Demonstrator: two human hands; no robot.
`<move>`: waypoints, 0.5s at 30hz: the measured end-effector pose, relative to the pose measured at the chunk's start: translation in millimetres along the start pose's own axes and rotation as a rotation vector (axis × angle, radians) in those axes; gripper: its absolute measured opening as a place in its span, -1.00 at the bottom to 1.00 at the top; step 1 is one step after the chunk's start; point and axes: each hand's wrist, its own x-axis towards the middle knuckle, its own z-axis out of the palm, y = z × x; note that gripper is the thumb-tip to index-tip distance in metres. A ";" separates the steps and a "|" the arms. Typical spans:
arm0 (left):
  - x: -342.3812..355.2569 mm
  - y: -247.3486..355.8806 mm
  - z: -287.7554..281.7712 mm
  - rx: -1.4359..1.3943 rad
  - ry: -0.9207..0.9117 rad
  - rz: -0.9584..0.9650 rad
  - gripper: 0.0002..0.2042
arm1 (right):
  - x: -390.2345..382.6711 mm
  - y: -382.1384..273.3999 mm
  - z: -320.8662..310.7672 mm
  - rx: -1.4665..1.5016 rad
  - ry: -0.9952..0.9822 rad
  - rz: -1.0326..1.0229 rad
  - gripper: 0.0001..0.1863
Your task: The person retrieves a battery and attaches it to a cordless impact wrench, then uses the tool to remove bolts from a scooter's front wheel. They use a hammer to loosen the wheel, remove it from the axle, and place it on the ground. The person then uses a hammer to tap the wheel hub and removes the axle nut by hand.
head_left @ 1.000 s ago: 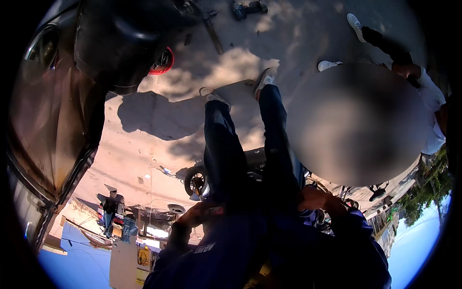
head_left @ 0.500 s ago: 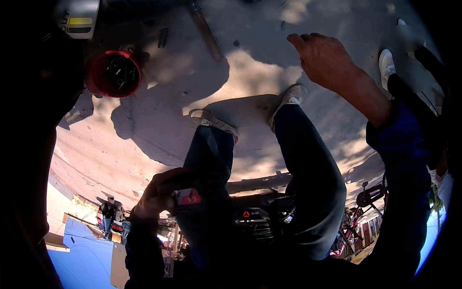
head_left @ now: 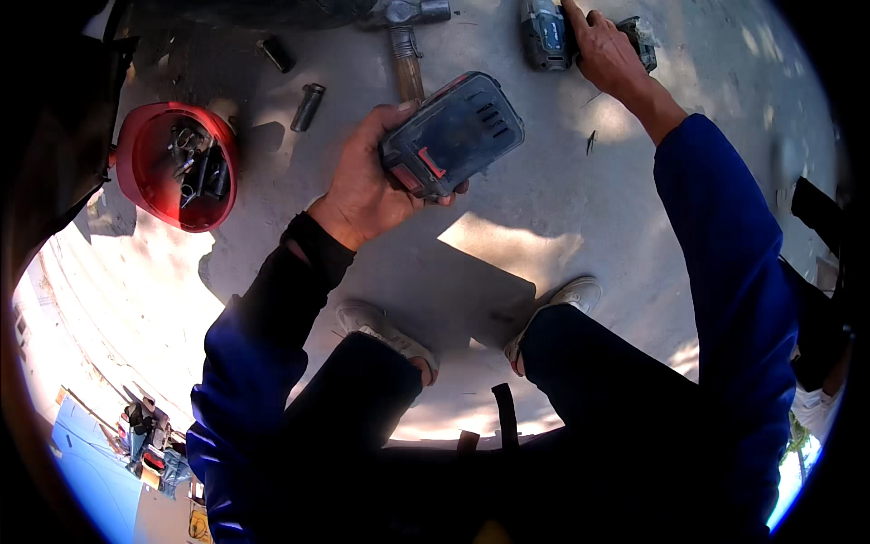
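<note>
My left hand (head_left: 367, 181) is closed around a black battery pack (head_left: 462, 131) with a red latch, raised above the ground in front of me. Far to the right, my right hand (head_left: 612, 54) reaches down to a dark grey-blue cordless power tool (head_left: 546, 38) lying on the ground. Its fingers sit at the middle of the tool, seemingly curled over the handle, with the index finger stretched forward. Behind the battery pack lies a hammer (head_left: 408, 68) with a wooden handle, partly covered by the pack.
A red bowl-shaped container (head_left: 136, 154) at left holds several sockets and metal parts. Two dark cylindrical sockets (head_left: 308, 107) lie beyond it. My shoes (head_left: 578, 295) stand on the concrete. Another person's dark clothing (head_left: 816, 218) shows at the right edge.
My left hand has risen from beside my left leg, bringing the battery pack forward into view. My right hand has reached farther forward to the power tool. The view has tilted forward.
</note>
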 end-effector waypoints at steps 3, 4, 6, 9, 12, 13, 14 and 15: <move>0.3 15.3 18.2 0.176 0.226 0.108 -0.40 | 5.9 -2.8 -10.9 0.201 -0.063 0.132 -0.25; -3.6 25.8 24.3 0.256 0.216 0.117 -0.38 | 10.8 -3.4 -27.1 0.308 -0.098 0.188 -0.26; -14.0 42.1 44.4 0.406 0.207 0.186 -0.35 | 9.7 -1.3 -62.8 0.526 -0.094 0.299 -0.39; -20.4 58.2 63.7 0.510 0.117 0.252 -0.30 | 9.7 -6.1 -145.4 0.969 -0.208 0.527 -0.55; -10.2 58.8 74.3 0.560 -0.021 0.286 -0.22 | -0.8 -26.0 -193.3 1.624 0.085 0.522 -0.74; -7.0 57.3 80.2 0.586 -0.041 0.306 -0.19 | -2.4 -23.2 -205.5 1.897 0.138 0.525 -0.79; 0.5 56.9 89.4 0.622 -0.117 0.293 -0.15 | -6.7 -11.0 -214.8 2.094 0.193 0.427 -0.74; 5.4 54.3 101.5 0.620 -0.159 0.285 -0.15 | -8.7 0.5 -221.3 2.290 0.246 0.310 -0.68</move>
